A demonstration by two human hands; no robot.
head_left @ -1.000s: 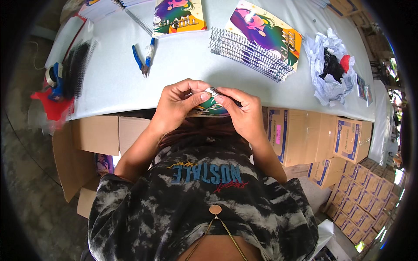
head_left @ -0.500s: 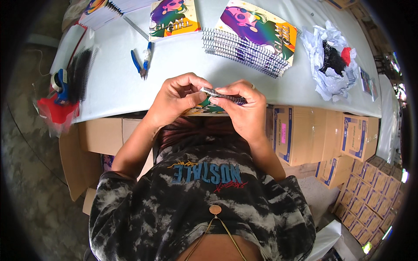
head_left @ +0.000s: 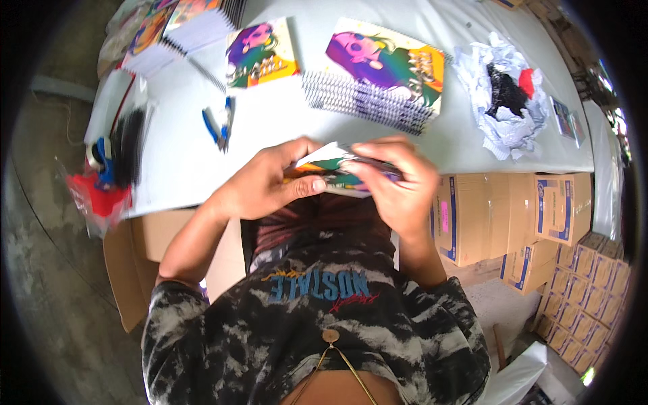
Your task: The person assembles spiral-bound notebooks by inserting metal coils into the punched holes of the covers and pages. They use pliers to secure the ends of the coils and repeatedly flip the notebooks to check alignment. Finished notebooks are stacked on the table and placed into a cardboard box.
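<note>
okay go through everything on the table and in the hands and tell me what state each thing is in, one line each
left hand: gripping the small colourful notebook.
right hand: gripping the same notebook from the other side.
small colourful notebook: held at the table edge, blurred.
blue-handled pliers: lying flat, untouched.
stack of spiral notebooks: closed, fanned out.
single notebook: closed, cover up.
crumpled plastic bag: open, dark bits inside.
cardboard boxes: shut, stacked.

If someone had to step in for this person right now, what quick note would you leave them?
Left hand: grips the colourful booklet at the table's near edge, thumb on its cover.
Right hand: fingers pinch the booklet's top edge; whether a coil is there is too blurred to tell.
On the table: blue pliers, a spiral-bound stack, one more bound booklet, crumpled wrap.
Done: several booklets bound.
Left: the one in hand.
</note>
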